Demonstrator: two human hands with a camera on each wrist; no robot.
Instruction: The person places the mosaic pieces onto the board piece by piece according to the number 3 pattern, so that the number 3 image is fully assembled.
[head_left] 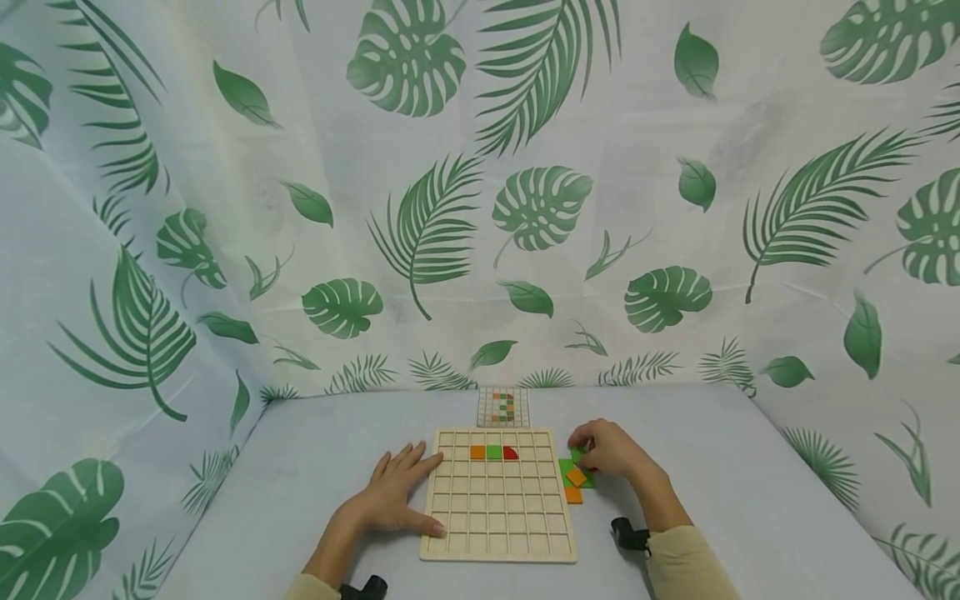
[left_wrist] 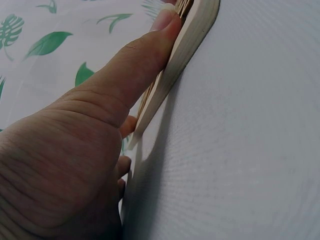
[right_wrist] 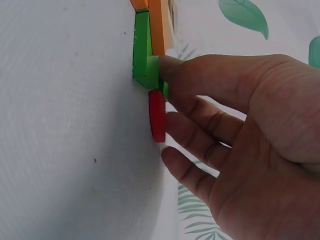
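Observation:
A wooden grid board (head_left: 487,504) lies on the table. In one row near its far edge sit an orange square (head_left: 477,452), a green square (head_left: 493,452) and a red quarter-round tile (head_left: 511,453). My left hand (head_left: 393,492) rests spread at the board's left side, thumb and fingertips on its edge. Right of the board, my right hand (head_left: 611,450) is over a small pile of tiles, and its thumb and forefinger pinch a green tile (right_wrist: 153,72). Just below, a red tile (right_wrist: 157,117) stands out near the other fingers. An orange tile (head_left: 576,477) lies on the pile.
A printed card (head_left: 484,408) with a coloured grid pattern lies beyond the board. Another orange tile (head_left: 573,495) lies against the board's right edge. Leaf-patterned cloth (head_left: 450,350) hangs behind and at both sides of the white table (head_left: 247,500).

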